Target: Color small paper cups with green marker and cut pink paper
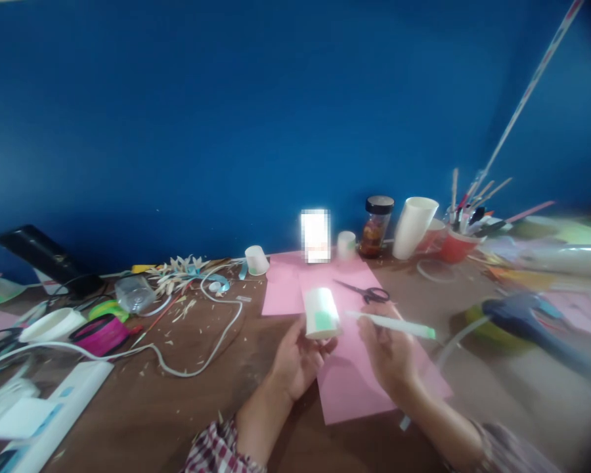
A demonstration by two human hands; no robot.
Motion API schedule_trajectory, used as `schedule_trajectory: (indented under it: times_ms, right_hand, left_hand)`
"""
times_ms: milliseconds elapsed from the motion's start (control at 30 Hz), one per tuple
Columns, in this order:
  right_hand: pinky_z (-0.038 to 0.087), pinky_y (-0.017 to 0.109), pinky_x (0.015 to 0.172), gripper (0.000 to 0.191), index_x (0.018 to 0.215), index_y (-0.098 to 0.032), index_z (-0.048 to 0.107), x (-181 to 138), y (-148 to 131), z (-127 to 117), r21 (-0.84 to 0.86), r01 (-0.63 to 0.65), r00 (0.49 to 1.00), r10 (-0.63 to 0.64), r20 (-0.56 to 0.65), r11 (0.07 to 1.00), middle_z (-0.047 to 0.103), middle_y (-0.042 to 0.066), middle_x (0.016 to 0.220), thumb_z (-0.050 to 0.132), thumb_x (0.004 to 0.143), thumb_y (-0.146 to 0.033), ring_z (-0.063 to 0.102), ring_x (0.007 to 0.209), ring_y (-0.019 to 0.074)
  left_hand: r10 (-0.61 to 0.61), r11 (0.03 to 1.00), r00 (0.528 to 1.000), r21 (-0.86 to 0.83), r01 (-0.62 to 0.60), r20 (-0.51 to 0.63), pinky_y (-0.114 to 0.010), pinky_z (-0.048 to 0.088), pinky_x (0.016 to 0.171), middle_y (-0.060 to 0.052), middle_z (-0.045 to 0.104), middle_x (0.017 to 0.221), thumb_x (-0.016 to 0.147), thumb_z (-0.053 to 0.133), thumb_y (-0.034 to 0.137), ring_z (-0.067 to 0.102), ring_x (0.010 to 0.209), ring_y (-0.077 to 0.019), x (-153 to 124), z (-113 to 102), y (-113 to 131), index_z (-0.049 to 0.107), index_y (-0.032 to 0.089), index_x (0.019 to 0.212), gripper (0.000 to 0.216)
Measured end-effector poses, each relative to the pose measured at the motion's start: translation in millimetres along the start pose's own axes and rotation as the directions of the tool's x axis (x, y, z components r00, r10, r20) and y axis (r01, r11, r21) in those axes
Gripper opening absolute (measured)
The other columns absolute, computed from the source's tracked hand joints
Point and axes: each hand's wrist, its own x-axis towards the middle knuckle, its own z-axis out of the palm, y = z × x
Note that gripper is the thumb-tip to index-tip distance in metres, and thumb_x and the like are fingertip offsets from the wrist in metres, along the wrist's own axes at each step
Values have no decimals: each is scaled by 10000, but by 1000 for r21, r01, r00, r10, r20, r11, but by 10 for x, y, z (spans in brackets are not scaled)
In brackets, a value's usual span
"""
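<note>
My left hand (298, 358) is closed around the base of a small white paper cup (320, 309) held upside down above the table; the cup bears a green patch on its side. My right hand (387, 348) grips a long white stick-like tool (394, 324) with a green tip pointing right, its other end close to the cup. Both hands hover over a pink paper sheet (347, 384) on the brown table. Black-handled scissors (367, 291) lie on the pink paper just beyond the cup.
Along the blue wall stand small white cups (256, 259), a dark-lidded jar (375, 226), a tall white cup (414, 226) and a red pot of brushes (457, 243). A white cable (211, 348), tape rolls (101, 328) and paper scraps crowd the left. A blue glue gun (522, 318) lies right.
</note>
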Motion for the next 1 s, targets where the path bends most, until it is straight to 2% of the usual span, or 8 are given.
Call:
schedule_trajectory:
  times_ms: [133, 267, 400, 567, 700, 767, 867, 1000]
  right_hand:
    - [503, 245, 571, 168, 1008, -184, 567, -45, 10, 47, 60, -67, 998, 66, 6, 996, 602, 20, 750, 445, 927, -268, 580, 633, 128]
    - [529, 269, 611, 206, 1038, -185, 580, -67, 19, 85, 52, -105, 994, 105, 1, 993, 645, 30, 755, 432, 937, -286, 598, 635, 136]
    - [551, 289, 661, 174, 1033, -197, 550, -48, 4, 89, -7, 12, 997, -11, 81, 1000, 680, 57, 865, 551, 877, -273, 656, 743, 165]
    - [551, 255, 619, 176, 1015, -196, 544, -17, -1, 67, -67, 118, 988, -110, 113, 991, 673, 48, 844, 587, 847, -227, 670, 710, 157]
    - [532, 238, 599, 138, 997, -204, 546, -8, 19, 44, -145, 152, 986, -139, 93, 978, 661, 20, 785, 560, 860, -213, 655, 656, 141]
    - [522, 230, 590, 123, 984, -207, 549, 0, 25, 29, -175, 164, 984, -149, 96, 971, 652, 11, 767, 555, 861, -209, 641, 626, 132]
    - [509, 232, 574, 121, 972, -208, 558, 16, 37, 0, -235, 197, 979, -177, 101, 952, 648, 10, 756, 570, 852, -216, 634, 617, 136]
    - [504, 249, 606, 119, 969, -210, 563, 15, 63, -36, -282, 309, 950, -282, 134, 908, 660, 26, 782, 554, 855, -175, 647, 666, 152]
  left_hand:
    - [25, 1000, 999, 12, -26, 37, -313, 494, 885, -117, 690, 953, 858, 580, 310, 650, 862, -186, 4, -1, 0, 643, 77, 986, 273]
    - [36, 999, 999, -17, -36, 39, -294, 501, 899, -109, 673, 1006, 855, 590, 345, 640, 911, -175, -11, 34, 22, 613, 94, 1053, 321]
    - [75, 997, 997, -16, -75, -16, -282, 506, 900, -107, 676, 985, 825, 621, 386, 643, 891, -170, -21, 55, 22, 621, 100, 1019, 346]
    - [93, 993, 993, 70, -98, 70, -338, 441, 995, -130, 654, 1091, 835, 591, 434, 609, 1013, -206, -16, 20, -13, 626, 104, 1032, 386]
    - [96, 988, 994, 113, -101, 55, -332, 416, 1011, -135, 639, 1127, 851, 570, 436, 594, 1043, -209, -12, 11, -33, 619, 99, 1074, 407]
    - [77, 990, 991, 107, -89, 113, -341, 405, 1018, -138, 635, 1134, 861, 542, 456, 590, 1046, -211, -28, 24, -33, 618, 99, 1091, 431]
    - [93, 983, 972, 138, -124, 214, -343, 392, 1013, -118, 644, 1109, 834, 605, 367, 598, 1016, -197, -64, 45, -40, 629, 121, 1075, 345]
    - [118, 942, 980, 293, -161, 161, -348, 376, 987, -110, 659, 1058, 705, 750, 221, 614, 975, -193, -71, 47, -80, 641, 147, 1017, 339]
